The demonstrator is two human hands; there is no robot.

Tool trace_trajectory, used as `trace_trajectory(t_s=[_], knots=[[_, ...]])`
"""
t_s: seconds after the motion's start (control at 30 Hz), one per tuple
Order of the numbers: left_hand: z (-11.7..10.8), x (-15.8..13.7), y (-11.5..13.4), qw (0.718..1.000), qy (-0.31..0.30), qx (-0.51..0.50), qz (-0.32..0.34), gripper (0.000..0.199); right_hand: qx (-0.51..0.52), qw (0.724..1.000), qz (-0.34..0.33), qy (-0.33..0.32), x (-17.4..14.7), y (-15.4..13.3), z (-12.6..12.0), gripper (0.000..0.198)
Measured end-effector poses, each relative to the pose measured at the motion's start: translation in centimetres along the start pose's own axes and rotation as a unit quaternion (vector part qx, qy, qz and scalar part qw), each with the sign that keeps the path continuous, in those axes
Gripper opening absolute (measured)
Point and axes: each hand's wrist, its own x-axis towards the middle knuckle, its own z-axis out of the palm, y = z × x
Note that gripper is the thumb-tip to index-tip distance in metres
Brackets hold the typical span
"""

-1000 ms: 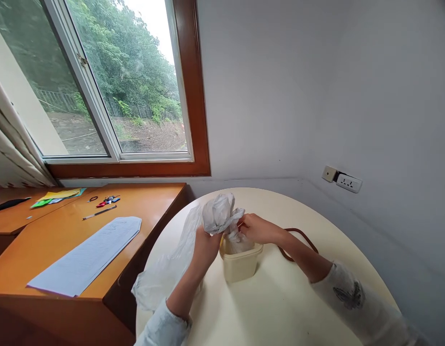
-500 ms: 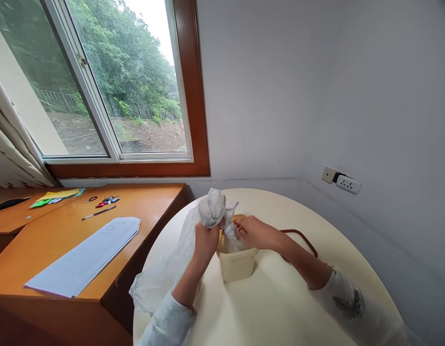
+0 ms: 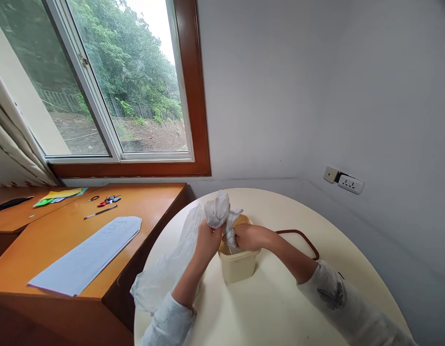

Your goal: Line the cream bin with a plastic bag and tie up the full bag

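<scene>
A white plastic bag sat bunched above a small cream tub near the middle of the round cream worktop. The lower part of the bag was down inside the tub; the crumpled top stood clear of the rim. What the bag held could not be seen.

Left hand: curled closed around the bunched top of the bag, at the tub's left rim. Right hand: fingers folded tight on the twisted neck of the bag, right at the mouth of the tub and partly inside it. Both hands were touching the bag and were close to each other.

A second, clear plastic bag lay slack under the left forearm and hung over the left edge of the worktop. It was not gripped.

Progress, as judged: the bag was partly in the tub, its top not yet tucked below the rim. No lid for the tub was visible.

A brown strap looped on the worktop behind the right forearm, apart from the tub.

To the left stood an orange wooden desk, just beside the worktop. On it lay a long white paper sheet, a pen, some small red and blue items too small to identify, and yellow and green papers. A window stood behind the desk. A wall socket was on the right wall.
</scene>
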Motion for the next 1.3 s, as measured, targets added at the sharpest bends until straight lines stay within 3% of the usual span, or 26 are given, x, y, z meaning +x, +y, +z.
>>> trace_trajectory(t_s=[0.17, 0.37, 0.53, 0.63, 0.77, 0.9, 0.93, 1.03, 1.1, 1.23, 1.3], knots=[[-0.1, 0.3, -0.7, 1.0, 0.002, 0.0, -0.011, 0.016, 0.011, 1.0, -0.002, 0.009, -2.1, -1.7, -1.5, 0.009], [0.4, 1.0, -0.7, 0.996, -0.017, -0.069, -0.048, 0.011, 0.184, 0.98, -0.058, 0.048, -3.0, -1.6, -1.3, 0.038], [0.8, 1.4, -0.3, 0.99, -0.001, -0.126, -0.061, 0.02, 0.162, 0.973, -0.068, 0.149, -2.2, -0.5, 0.6, 0.019], [0.4, 1.2, 0.1, 0.986, 0.02, -0.155, -0.058, 0.022, 0.176, 0.966, -0.063, 0.179, -1.9, 0.1, 1.0, 0.011], [-0.6, 0.1, 0.2, 0.976, 0.019, -0.207, -0.057, 0.041, 0.216, 0.952, -0.035, 0.216, -1.7, 0.6, 1.1, 0.007], [-1.1, -1.3, 0.1, 0.991, 0.108, -0.084, 0.015, 0.032, 0.236, 0.941, 0.004, 0.243, -1.5, 0.5, 0.9, 0.011], [-1.1, -1.6, 0.0, 0.993, 0.102, -0.038, 0.038, 0.029, 0.238, 0.94, 0.007, 0.244, -1.6, 0.5, 0.9, 0.011], [-0.8, -1.9, -0.1, 0.995, 0.001, 0.051, 0.086, 0.014, 0.243, 0.944, -0.01, 0.224, -1.7, 0.2, 0.6, 0.01], [-0.5, -1.9, -0.1, 0.992, -0.043, 0.07, 0.093, 0.015, 0.237, 0.951, -0.038, 0.196, -1.9, 0.0, 0.3, 0.006], [-0.4, -1.8, 0.0, 0.99, -0.078, 0.078, 0.091, 0.004, 0.2, 0.966, -0.072, 0.15, -2.1, -0.3, -0.6, 0.006], [-0.7, -1.7, 0.3, 0.989, -0.1, 0.06, 0.089, 0.008, 0.191, 0.968, -0.08, 0.141, -2.1, -0.4, -1.0, 0.007]])
